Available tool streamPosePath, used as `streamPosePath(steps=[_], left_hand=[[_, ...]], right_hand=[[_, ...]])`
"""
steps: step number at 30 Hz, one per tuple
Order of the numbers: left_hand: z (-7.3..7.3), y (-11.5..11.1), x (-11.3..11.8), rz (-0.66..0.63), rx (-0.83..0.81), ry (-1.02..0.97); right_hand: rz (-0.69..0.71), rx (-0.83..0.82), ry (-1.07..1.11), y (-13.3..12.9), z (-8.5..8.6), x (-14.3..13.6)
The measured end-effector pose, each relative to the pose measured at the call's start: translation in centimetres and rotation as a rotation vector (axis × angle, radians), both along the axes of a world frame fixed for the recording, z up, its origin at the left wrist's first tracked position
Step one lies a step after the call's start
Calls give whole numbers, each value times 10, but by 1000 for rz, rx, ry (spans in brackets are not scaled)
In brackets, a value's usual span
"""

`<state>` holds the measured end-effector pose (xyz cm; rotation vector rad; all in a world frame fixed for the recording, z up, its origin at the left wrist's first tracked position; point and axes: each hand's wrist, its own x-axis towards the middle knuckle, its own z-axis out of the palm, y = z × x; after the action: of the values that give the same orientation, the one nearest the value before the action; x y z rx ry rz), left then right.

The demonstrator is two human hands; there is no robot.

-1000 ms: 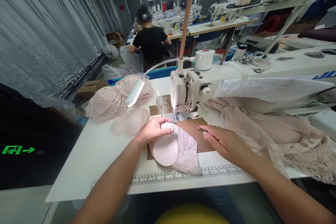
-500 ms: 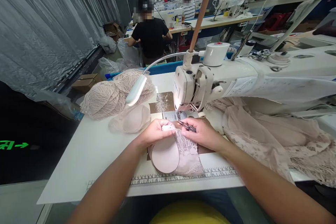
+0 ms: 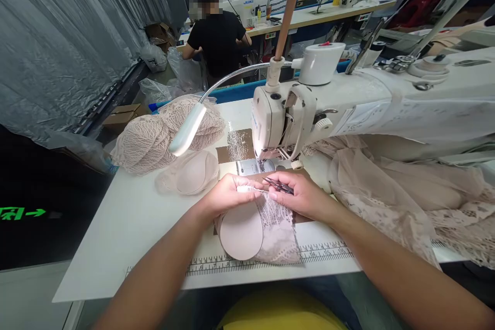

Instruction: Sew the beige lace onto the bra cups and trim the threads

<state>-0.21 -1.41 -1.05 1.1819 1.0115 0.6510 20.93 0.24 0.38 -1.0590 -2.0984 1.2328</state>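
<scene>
My left hand (image 3: 234, 193) is closed on the upper edge of a pale pink lace piece (image 3: 278, 227), thumb on top. A smooth oval bra cup (image 3: 242, 232) hangs from the same work, below my left fingers. My right hand (image 3: 299, 193) has dark thread snips (image 3: 279, 185) tucked in it, tips pointing left, while its thumb and forefinger pinch the lace edge close to my left fingertips. Just beyond both hands is the needle area of a white sewing machine (image 3: 270, 118); the fabric lies on the near side of its metal plate (image 3: 247, 167).
Stacked lace cups (image 3: 143, 142) and a single mesh-edged cup (image 3: 191, 172) lie at the left. A bendy lamp (image 3: 188, 129) hangs over them. Beige mesh and lace fabric (image 3: 386, 191) is heaped at the right. A printed ruler (image 3: 209, 266) runs along the table's front. A co-worker (image 3: 216, 41) sits beyond.
The camera view has shifted slightly. Both hands keep their grip, and the lace edge between them now looks stretched straighter, with my fingertips close together.
</scene>
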Motion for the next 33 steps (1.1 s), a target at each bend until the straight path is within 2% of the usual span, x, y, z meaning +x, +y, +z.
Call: streamPosePath(steps=[5, 11, 19, 24, 28, 33], left_hand=[[-2, 2, 0, 9, 94, 24], [6, -3, 2, -12, -61, -40], [4, -5, 2, -7, -78, -87], [-1, -3, 3, -7, -65, -131], [-4, -3, 3, -9, -63, -128], [-4, -3, 4, -18, -48, -133]], right_hand=[[17, -4, 7, -2, 2, 2], [24, 27, -52, 0, -1, 6], [67, 97, 26, 2, -10, 8], [90, 51, 33, -1, -9, 4], [102, 81, 25, -3, -8, 2], [64, 66, 52, -7, -7, -1]])
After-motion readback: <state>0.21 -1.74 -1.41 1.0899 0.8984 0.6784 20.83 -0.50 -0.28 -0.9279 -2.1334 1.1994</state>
